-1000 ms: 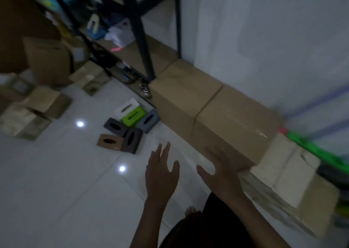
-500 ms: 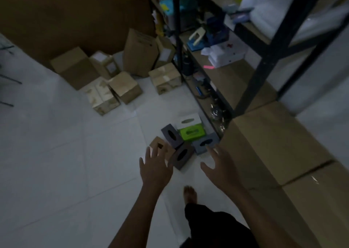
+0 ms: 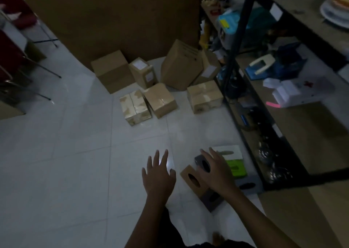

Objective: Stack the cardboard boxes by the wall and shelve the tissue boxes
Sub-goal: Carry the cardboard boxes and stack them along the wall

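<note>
Closer now, both hands, left and right, spread empty above tissue boxes beside the shelf.

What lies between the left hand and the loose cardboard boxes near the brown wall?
Only bare white floor tile separates the left hand from the cardboard boxes, in the head view.

This looks like a dim storeroom. Sealed cardboard boxes sit loose on the white tiled floor against a brown wall. A black metal shelf rack on the right is crowded with odds and ends, and coloured tissue boxes lie on the floor beside it.
</note>
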Motion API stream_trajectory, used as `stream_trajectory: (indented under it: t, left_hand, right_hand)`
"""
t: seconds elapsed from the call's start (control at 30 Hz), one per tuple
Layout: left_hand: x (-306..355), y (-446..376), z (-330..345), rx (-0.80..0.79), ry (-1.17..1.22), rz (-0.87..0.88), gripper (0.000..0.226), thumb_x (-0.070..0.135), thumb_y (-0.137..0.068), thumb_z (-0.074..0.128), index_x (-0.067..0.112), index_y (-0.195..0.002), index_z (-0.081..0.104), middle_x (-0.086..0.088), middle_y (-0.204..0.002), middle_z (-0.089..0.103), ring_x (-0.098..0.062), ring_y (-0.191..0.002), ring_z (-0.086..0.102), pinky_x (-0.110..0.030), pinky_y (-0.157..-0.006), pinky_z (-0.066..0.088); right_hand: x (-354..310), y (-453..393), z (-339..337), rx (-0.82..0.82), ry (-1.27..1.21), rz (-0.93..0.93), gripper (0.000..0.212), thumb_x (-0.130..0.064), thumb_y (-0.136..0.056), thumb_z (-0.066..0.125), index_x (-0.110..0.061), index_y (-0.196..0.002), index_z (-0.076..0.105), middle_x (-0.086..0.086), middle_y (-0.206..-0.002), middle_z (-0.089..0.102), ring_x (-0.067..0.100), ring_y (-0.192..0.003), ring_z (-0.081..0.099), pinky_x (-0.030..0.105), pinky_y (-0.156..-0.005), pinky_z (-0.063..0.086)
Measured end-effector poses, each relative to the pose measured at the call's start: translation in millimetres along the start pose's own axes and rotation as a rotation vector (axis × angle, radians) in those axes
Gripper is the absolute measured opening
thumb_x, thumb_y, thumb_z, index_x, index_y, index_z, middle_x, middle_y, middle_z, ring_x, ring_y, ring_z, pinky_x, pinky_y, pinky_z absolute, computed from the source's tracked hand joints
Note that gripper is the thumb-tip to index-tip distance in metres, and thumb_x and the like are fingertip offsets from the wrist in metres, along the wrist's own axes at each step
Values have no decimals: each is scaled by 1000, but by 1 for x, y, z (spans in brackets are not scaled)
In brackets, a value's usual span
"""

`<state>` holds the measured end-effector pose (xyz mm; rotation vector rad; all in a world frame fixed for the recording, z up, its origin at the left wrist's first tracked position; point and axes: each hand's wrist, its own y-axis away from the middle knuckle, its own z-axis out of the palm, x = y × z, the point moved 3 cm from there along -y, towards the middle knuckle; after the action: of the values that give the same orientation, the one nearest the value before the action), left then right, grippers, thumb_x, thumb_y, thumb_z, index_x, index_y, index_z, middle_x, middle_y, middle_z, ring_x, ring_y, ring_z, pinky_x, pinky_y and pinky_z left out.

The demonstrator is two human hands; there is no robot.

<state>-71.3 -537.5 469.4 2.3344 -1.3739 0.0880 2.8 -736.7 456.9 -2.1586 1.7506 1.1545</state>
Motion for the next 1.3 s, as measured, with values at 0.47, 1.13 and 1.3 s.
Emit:
stream_trajectory:
  t: [0.47, 1.13, 1.3]
  left_hand:
    - [-152, -297, -132, -74, 133, 50, 73, 42, -98, 54, 39, -161, 16, 3, -170, 15, -28, -156, 15, -54, -117, 34]
    - [-18, -723, -244, -176, 132, 305, 71, 40, -98, 57, 34, -160, 23, 0, -168, 21, -28, -151, 27, -46, -110, 42]
    - [19, -817, -260, -212, 204, 314, 72, 39, -96, 60, 28, -160, 28, -5, -165, 29, -30, -149, 32, -44, -114, 36]
  right_hand:
    - [-212, -229, 66, 17, -145, 159, 64, -46, -96, 59, -36, -154, 34, -3, -165, 20, 18, -152, 14, 38, -123, 19]
    - [-253, -644, -77, 275, -321, 359, 61, -41, -94, 64, -26, -149, 45, 2, -160, 34, 20, -147, 30, 36, -117, 30]
    - [-261, -723, -103, 280, -297, 415, 61, -34, -95, 65, -19, -150, 44, 7, -157, 37, 22, -145, 32, 28, -113, 27]
